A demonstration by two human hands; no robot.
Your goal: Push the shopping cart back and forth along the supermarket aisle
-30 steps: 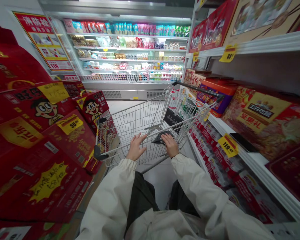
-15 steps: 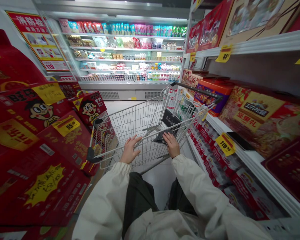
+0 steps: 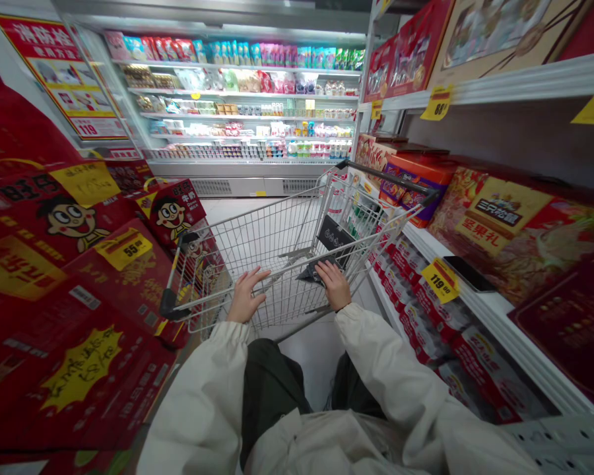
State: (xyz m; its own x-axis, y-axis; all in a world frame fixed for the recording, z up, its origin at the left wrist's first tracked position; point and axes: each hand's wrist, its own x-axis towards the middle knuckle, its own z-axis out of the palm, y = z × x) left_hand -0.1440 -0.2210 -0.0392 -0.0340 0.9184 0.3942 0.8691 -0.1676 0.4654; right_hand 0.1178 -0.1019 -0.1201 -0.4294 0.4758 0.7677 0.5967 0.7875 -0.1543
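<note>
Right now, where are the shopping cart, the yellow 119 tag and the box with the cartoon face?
shopping cart (image 3: pixel 277 237), head view, on its wire side wall.
yellow 119 tag (image 3: pixel 440 280), head view, on the tag's middle.
cartoon face box (image 3: pixel 171 214), head view, on the printed face.

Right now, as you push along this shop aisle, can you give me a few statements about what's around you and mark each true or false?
1. Both hands touch the wire cart. True: the left hand and the right hand rest on its near end.
2. The cart is piled with groceries. False: its basket looks empty.
3. A dark phone lies on the shelf to the right. True.
4. The yellow tag beside the phone reads 55. False: it reads 119.
</note>
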